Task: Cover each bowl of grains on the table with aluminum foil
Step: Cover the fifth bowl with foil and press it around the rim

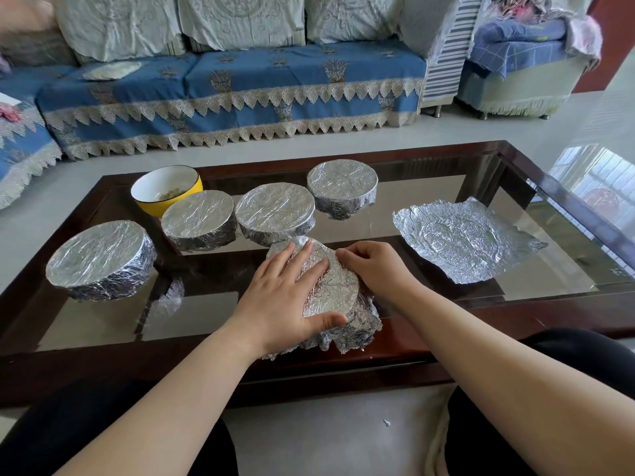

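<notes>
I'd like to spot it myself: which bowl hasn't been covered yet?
Look at the glass table, far left corner, behind the row of foil-wrapped bowls. The yellow bowl sits there, white inside and holding some grain. It alone has no foil.

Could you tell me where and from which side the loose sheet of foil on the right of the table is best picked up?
Take the loose foil sheet at its near right corner, coming from the right with the right hand. It lies flat and crinkled on the glass table, and that corner seems to lift slightly, so a pinch grip probably gets under it without tearing.
</notes>
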